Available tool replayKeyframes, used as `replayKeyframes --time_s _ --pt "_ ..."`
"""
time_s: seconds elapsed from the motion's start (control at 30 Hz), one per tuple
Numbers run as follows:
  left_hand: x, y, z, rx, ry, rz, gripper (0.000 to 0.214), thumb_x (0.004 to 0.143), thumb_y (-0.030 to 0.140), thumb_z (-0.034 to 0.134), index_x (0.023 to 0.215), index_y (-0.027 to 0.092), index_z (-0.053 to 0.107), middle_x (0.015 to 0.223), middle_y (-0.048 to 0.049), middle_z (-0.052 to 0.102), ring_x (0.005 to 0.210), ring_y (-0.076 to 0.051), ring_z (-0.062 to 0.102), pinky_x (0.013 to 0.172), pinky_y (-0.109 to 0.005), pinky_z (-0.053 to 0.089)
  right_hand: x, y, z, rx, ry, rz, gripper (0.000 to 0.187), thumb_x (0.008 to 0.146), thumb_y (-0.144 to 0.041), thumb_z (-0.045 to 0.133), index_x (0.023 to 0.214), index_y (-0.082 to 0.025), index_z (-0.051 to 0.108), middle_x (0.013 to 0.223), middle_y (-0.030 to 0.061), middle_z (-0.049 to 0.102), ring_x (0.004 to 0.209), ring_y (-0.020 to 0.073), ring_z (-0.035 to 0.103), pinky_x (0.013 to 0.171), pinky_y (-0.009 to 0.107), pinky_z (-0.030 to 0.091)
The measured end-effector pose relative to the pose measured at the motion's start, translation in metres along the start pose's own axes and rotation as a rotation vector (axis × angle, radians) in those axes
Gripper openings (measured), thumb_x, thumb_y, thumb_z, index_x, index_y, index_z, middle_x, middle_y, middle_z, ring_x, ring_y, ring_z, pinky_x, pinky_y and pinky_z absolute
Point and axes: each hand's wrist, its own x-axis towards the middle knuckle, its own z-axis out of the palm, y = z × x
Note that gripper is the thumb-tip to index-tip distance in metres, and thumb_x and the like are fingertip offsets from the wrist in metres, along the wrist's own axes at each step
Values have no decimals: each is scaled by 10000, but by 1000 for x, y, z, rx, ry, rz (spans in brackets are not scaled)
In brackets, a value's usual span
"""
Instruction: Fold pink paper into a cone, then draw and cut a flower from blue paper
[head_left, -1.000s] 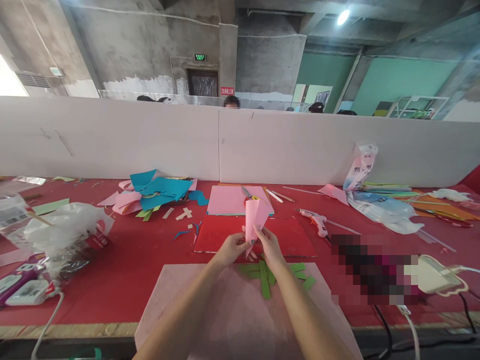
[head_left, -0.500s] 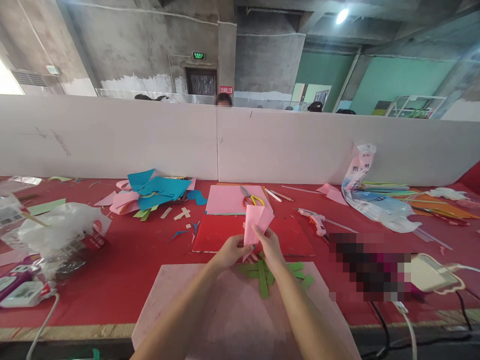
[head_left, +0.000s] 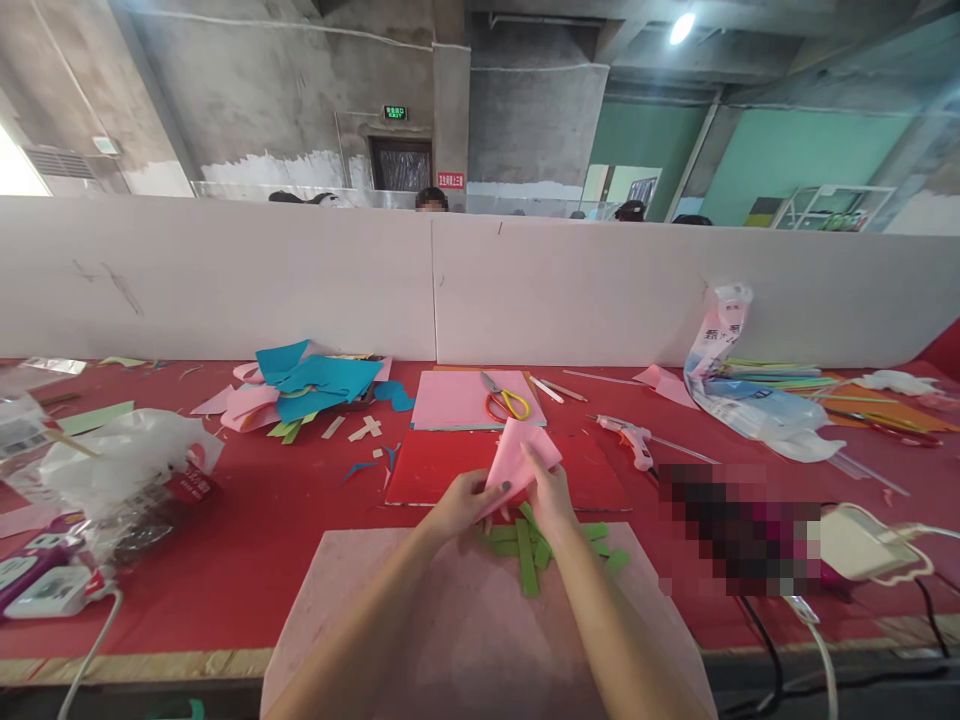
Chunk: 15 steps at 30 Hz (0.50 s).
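A folded sheet of pink paper [head_left: 519,455] is held up between both hands above the near edge of a red board [head_left: 435,470]. My left hand [head_left: 466,500] pinches its lower left side. On the right side, my right hand [head_left: 549,490] grips it with the fingers laid along the paper. Just below the hands, several green paper strips [head_left: 528,560] lie crossed over each other on a pale pink board [head_left: 390,600]. Beyond the paper, scissors [head_left: 507,398] with red and yellow handles rest on a flat pink sheet [head_left: 450,395].
A glue gun [head_left: 628,438] lies to the right, with a blurred-out object and a white charger [head_left: 862,540] nearer. Blue and pink scraps [head_left: 319,380] are heaped at the back left. Plastic bags [head_left: 135,450] sit at far left. A white partition [head_left: 300,290] closes the table's back.
The pink paper has tilted to the right and dropped slightly, and its folded layers now show as one wider face. Both hands keep hold of it. The scissors and strips stay put.
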Motion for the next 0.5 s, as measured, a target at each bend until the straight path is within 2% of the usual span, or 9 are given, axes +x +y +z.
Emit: replayKeyframes --time_s 0.23,0.4,0.5 --pt "4 -5 -3 125 180 101 400 767 524 512 737 128 558 641 -4 573 524 -128 546 459 -202 360 0 4 0 -26 25 -41 290 604 -338 719 813 -146 659 800 48 685 775 221 625 680 317 482" --pt "3 -5 -10 115 200 61 353 756 484 541 681 139 527 525 43 482 431 -113 511 423 -199 328 4 1 -8 -147 28 -66 280 607 -354 718 776 -141 651 678 7 649 662 172 596 599 260 459" --pt "3 -5 -17 178 220 74 353 747 465 557 617 140 510 488 62 434 399 -87 482 422 -188 316 8 -1 -15 -183 57 -23 320 577 -375 733 782 -142 655 644 -12 636 633 158 587 571 243 453"
